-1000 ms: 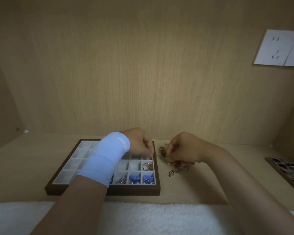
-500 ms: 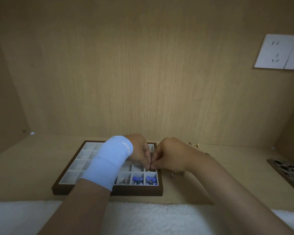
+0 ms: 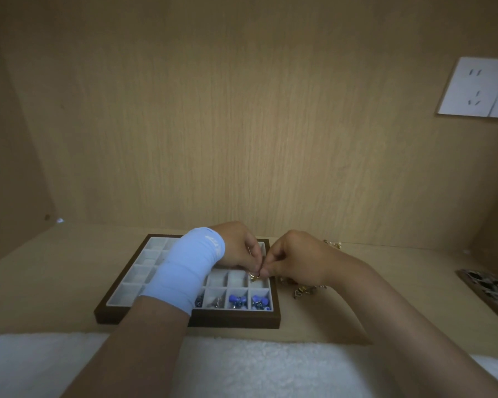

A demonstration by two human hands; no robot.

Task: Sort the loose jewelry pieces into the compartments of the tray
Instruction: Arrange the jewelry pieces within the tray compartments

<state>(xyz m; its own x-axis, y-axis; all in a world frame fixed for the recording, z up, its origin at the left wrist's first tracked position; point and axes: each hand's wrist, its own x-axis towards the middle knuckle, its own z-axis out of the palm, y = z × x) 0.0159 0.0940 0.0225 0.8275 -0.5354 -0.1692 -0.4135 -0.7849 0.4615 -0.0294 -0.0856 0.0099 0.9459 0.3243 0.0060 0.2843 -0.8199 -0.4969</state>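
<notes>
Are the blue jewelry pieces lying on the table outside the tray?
No, the blue pieces sit inside compartments in the near row of the tray, toward its right end.

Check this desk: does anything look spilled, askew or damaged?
Nothing damaged. Loose jewelry lies unsorted right of the tray, a few pieces apart near the wall. Left hand and right hand pinch a gold piece over the tray.
</notes>
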